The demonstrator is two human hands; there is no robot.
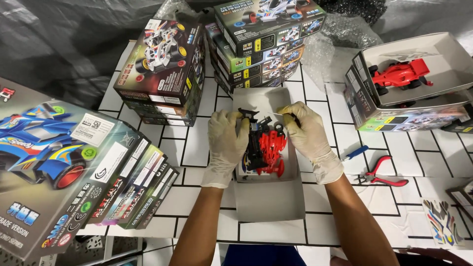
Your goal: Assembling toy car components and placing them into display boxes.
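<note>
Both my hands wear pale gloves and work over an open grey box tray point(268, 197) on the white tiled table. My left hand point(226, 143) grips a black toy car chassis point(255, 148) from its left side. My right hand point(305, 130) pinches a small black part at the chassis's upper right. A red plastic parts frame point(272, 148) lies against the chassis inside the tray.
Stacks of toy car kit boxes stand at the left point(74, 172), back left point(162, 69) and back centre point(266, 39). An open box with a red toy racing car point(401, 74) sits at the right. Red-handled pliers point(382, 175), a blue-handled tool point(355, 152) and a sticker sheet point(443, 221) lie right.
</note>
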